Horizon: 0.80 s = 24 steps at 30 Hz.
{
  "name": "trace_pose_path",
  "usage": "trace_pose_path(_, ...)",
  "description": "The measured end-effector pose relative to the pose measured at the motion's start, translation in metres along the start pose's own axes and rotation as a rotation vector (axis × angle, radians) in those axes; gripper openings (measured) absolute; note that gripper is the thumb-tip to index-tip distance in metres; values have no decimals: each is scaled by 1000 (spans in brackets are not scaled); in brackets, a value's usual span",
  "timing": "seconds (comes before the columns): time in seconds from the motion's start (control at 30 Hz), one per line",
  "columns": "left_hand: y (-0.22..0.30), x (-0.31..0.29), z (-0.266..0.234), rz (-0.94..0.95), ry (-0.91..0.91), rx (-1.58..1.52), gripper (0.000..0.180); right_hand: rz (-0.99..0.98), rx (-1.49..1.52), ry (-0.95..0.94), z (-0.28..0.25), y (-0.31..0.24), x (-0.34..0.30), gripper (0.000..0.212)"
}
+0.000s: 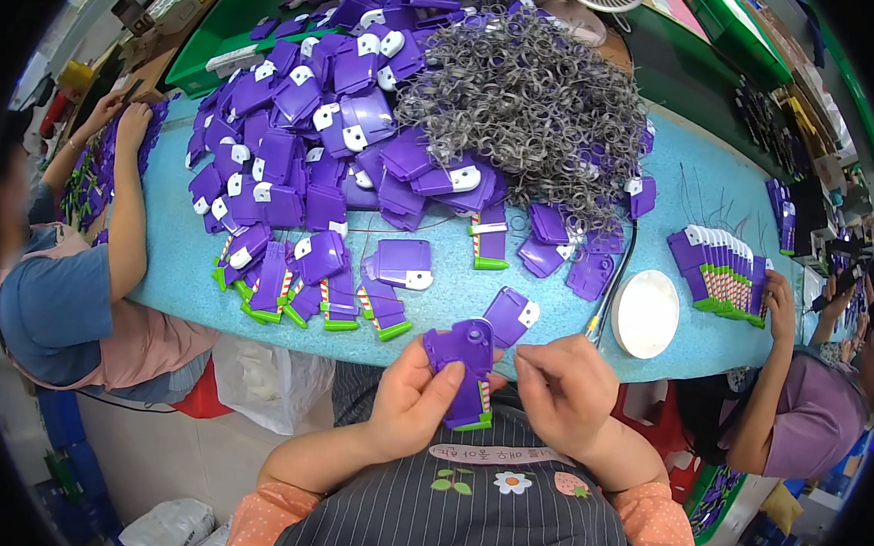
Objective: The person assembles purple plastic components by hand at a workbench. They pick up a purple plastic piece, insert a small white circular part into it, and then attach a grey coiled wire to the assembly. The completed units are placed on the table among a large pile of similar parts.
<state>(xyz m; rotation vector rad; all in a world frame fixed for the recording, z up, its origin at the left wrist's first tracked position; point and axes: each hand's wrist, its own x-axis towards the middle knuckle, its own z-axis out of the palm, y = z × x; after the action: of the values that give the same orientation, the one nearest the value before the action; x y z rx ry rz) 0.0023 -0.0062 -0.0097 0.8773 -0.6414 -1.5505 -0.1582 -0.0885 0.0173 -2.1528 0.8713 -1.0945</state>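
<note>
In front of my apron, my left hand (414,398) grips a purple plastic shell (468,349) with its hollow inner side showing. A green foot and a red-and-white striped strip are at the shell's lower end. Just right of it is my right hand (571,394), thumb and fingertips pinched together; whatever is between them is too small to make out. Beyond the shell lies a purple piece with a white corner (511,316). A slim cable (608,302) with a yellowish end runs down to the table edge behind my right hand.
Purple pieces (275,156) are heaped at the left, beside a tangled mound of grey wire loops (540,105). Several green-footed pieces (337,302) lie nearer. A round white dish (646,315) and a fanned row of assembled pieces (719,273) stand right. People work at both sides.
</note>
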Motion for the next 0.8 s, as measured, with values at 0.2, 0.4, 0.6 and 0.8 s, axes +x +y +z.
trace_pose_path(0.2,-13,-7,8,30,-54,96,31,-124,-149,-35,1,3,-3,22)
trace_pose_path(0.4,-10,-7,11,-10,-14,91,30,-187,-105,-106,-8,5,-1,21)
trace_pose_path(0.6,-16,-7,9,-1,9,188,29,-42,-137,-149,-9,4,-4,16)
trace_pose_path(0.8,-9,0,4,301,-20,843,29,-18,-43,-106,-2,10,-5,15)
